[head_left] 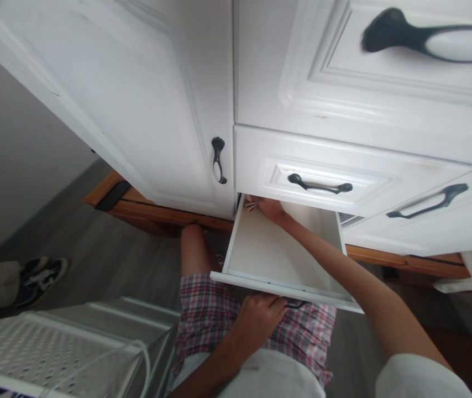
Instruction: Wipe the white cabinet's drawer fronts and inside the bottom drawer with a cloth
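A white lower drawer (277,254) is pulled out over my lap, and its inside looks bare. My left hand (258,318) grips the dark handle (296,304) on the drawer's front. My right hand (266,207) reaches deep into the drawer's back left corner, under the drawer above. Its fingers are curled around something small and pale that I cannot make out.
Closed white drawers with dark handles (319,185) sit above and to the right. A white cabinet door (145,110) stands at left. A metal perforated rack (53,348) is at lower left. Another person's shoes (39,276) rest on the grey floor. A white cloth (466,273) lies at right.
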Action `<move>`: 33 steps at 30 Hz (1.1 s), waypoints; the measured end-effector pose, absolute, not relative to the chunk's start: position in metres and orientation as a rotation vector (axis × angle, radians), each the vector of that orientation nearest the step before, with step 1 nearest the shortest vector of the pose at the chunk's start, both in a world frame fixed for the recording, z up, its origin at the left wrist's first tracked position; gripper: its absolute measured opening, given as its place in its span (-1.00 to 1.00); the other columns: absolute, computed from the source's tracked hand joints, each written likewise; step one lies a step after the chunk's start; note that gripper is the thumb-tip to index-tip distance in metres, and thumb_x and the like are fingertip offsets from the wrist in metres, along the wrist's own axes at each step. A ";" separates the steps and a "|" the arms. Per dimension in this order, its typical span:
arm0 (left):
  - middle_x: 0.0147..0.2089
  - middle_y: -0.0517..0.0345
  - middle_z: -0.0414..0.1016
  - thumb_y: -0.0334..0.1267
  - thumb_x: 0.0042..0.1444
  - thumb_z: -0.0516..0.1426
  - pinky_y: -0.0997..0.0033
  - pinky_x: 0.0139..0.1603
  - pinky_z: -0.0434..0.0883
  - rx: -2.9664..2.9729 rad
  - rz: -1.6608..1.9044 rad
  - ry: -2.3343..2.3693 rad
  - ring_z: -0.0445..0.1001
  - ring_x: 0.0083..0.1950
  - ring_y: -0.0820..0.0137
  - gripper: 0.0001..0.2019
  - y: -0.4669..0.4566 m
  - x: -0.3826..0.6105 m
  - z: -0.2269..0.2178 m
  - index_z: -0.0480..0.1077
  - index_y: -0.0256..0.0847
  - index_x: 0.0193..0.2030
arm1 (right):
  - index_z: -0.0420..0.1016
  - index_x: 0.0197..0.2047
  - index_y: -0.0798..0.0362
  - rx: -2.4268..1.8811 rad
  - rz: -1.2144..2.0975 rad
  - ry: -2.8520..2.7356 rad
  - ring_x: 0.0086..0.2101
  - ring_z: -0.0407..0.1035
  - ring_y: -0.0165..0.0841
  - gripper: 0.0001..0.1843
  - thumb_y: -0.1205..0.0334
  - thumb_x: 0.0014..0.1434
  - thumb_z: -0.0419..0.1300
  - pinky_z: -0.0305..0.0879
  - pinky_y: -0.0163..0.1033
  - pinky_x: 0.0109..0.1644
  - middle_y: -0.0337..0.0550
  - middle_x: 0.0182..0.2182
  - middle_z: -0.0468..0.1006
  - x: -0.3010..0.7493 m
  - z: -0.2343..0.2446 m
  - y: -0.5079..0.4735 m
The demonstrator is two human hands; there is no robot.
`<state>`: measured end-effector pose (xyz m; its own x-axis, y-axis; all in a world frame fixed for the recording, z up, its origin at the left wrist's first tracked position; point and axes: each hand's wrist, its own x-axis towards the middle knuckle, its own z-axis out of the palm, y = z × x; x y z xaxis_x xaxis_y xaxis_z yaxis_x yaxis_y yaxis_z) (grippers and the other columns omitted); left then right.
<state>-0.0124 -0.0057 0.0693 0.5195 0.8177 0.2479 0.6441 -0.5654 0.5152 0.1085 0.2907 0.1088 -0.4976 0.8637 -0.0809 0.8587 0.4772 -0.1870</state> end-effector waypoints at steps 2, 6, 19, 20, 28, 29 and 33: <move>-0.17 0.26 0.72 -0.29 0.35 0.32 0.34 -0.20 0.61 2.407 0.685 1.206 0.71 -0.20 0.28 -0.94 -0.006 -0.012 0.069 0.57 -0.04 -0.09 | 0.42 0.44 0.04 -1.523 0.319 -2.720 0.15 0.44 -0.12 -0.51 0.29 0.57 -0.06 0.35 -0.07 0.29 0.07 0.29 0.54 0.115 0.107 0.285; -0.14 0.23 0.73 -0.29 0.39 0.29 0.36 -0.17 0.61 2.407 0.679 1.207 0.71 -0.19 0.30 -0.93 -0.007 -0.013 0.067 0.56 -0.04 -0.04 | 0.38 0.50 -0.01 -1.430 0.339 -2.850 0.15 0.38 -0.06 -0.45 0.32 0.52 -0.01 0.37 -0.08 0.18 0.15 0.31 0.44 0.123 0.101 0.257; -0.04 0.17 0.75 -0.30 0.42 0.26 0.30 -0.10 0.67 2.416 0.709 1.204 0.74 -0.14 0.27 -0.85 -0.005 -0.013 0.071 0.60 -0.05 0.07 | 0.43 0.47 -0.06 -0.666 0.949 -3.035 -0.05 0.47 -0.19 -0.48 0.07 0.53 0.13 0.36 -0.16 0.10 0.06 0.15 0.51 0.120 0.085 0.166; -0.04 0.17 0.75 -0.30 0.42 0.26 0.31 -0.11 0.66 2.411 0.704 1.206 0.74 -0.15 0.27 -0.84 -0.005 -0.013 0.071 0.60 -0.04 0.08 | 0.44 0.46 -0.05 -0.657 0.999 -3.024 -0.07 0.48 -0.19 -0.48 0.07 0.52 0.15 0.38 -0.17 0.08 0.07 0.16 0.52 0.119 0.084 0.166; -0.05 0.22 0.75 -0.31 0.41 0.27 0.27 -0.09 0.66 2.367 0.771 1.222 0.73 -0.15 0.25 -0.78 -0.007 -0.012 0.071 0.58 0.00 0.14 | 0.72 0.06 0.09 -0.851 1.262 -2.799 -0.11 0.56 -0.22 -0.55 0.44 0.09 0.30 0.45 -0.22 0.07 -0.07 -0.09 0.70 0.153 0.105 0.216; -0.06 0.24 0.75 -0.31 0.40 0.28 0.27 -0.10 0.66 2.361 0.779 1.225 0.73 -0.15 0.25 -0.77 -0.007 -0.012 0.071 0.58 0.01 0.14 | 0.71 0.08 0.11 -0.969 1.180 -2.740 -0.08 0.56 -0.19 -0.52 0.46 0.08 0.27 0.45 -0.18 0.10 -0.03 -0.07 0.71 0.164 0.111 0.225; -0.06 0.24 0.75 -0.31 0.39 0.29 0.26 -0.11 0.65 2.359 0.788 1.223 0.73 -0.15 0.25 -0.79 -0.007 -0.012 0.071 0.58 0.01 0.12 | 0.66 0.17 0.16 -1.470 0.848 -2.340 -0.06 0.56 -0.10 -0.58 0.34 0.31 0.17 0.49 -0.04 0.09 0.07 -0.03 0.71 0.201 0.125 0.253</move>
<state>-0.0118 -0.0072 0.0711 0.4674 0.8286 0.3081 0.6228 -0.5559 0.5505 0.2006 0.2530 0.1255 -0.4592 0.8835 -0.0928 0.7377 0.3210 -0.5940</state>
